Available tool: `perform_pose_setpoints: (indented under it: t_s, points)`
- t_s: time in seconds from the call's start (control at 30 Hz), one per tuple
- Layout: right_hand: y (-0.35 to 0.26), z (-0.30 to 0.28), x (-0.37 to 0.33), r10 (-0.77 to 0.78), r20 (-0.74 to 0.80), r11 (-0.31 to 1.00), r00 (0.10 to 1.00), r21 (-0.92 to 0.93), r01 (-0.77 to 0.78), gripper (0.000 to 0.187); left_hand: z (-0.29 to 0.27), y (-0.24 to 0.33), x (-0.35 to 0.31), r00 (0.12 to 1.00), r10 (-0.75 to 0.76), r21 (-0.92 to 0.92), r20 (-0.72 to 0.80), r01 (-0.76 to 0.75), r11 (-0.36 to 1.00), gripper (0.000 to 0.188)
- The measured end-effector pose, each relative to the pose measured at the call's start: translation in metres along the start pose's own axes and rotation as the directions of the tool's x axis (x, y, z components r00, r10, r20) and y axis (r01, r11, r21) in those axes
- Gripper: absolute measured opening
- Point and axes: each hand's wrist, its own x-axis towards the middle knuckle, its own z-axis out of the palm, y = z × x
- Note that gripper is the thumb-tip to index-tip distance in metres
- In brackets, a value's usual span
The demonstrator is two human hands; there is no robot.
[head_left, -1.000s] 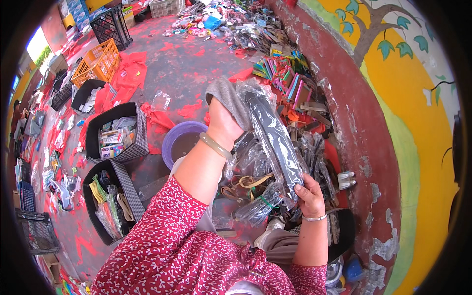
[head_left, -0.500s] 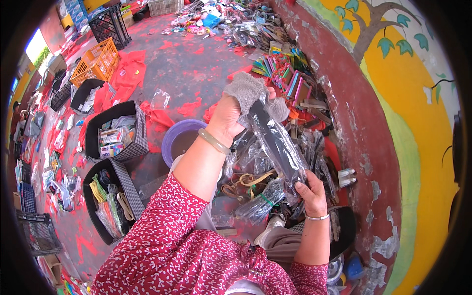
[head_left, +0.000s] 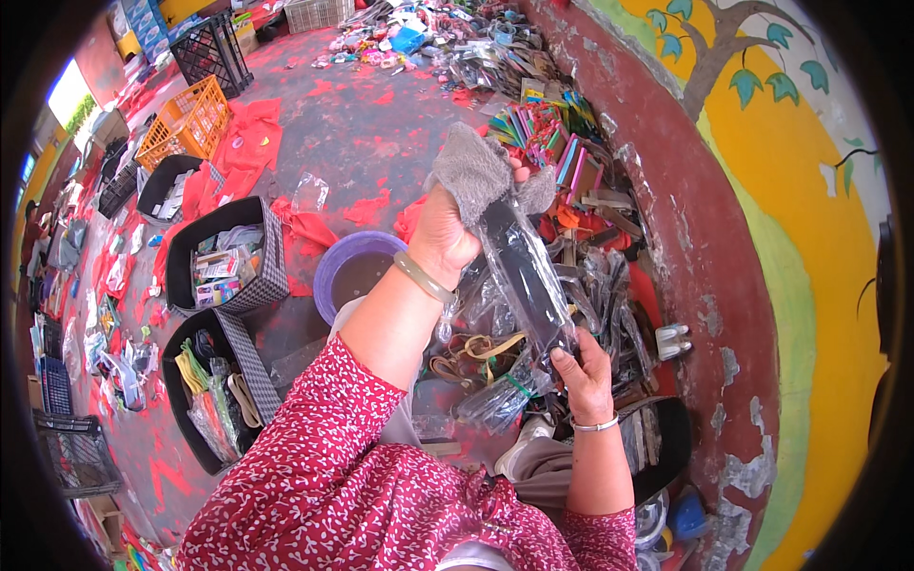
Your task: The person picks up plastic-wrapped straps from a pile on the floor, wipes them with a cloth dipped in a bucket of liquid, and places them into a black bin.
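Note:
My left hand is closed on a grey cloth, which is folded over the far end of a long, flat black item in clear plastic. Gripping the near end of that item, with the thumb on top, is my right hand. The packet slants from upper left to lower right between my hands; what exactly is inside, I cannot tell. Beneath it lies a heap of similar plastic-wrapped dark packets. A bundle of them is tied with a green band, beside tan straps.
A purple basin of murky water stands left of my left forearm. Further left are checked bins of goods and an orange crate. A peeling red wall runs along the right. Colourful stationery lies beyond the heap.
My right hand and the packet's near end have shifted slightly left and up. The cloth in my left hand has moved a little up along the packet's far end.

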Motion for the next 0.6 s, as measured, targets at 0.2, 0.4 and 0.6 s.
perform_pose_setpoints:
  t_s: [0.2,0.4,0.6]
  points:
    - [0.006,0.004,0.0,-0.014,0.029,0.998,0.999,-0.058,0.015,0.032,-0.011,-0.004,-0.001,0.964,0.163,0.263,-0.211,-0.105,0.959,0.021]
    - [0.001,0.006,-0.001,-0.002,0.002,0.996,1.0,-0.091,0.002,0.03,0.006,-0.004,-0.01,0.951,0.015,0.216,-0.308,0.055,0.975,0.026]
    - [-0.002,0.003,0.001,0.017,-0.036,0.997,0.999,-0.069,-0.02,0.028,0.004,-0.012,-0.002,0.983,-0.024,0.113,-0.179,0.044,0.993,0.02]
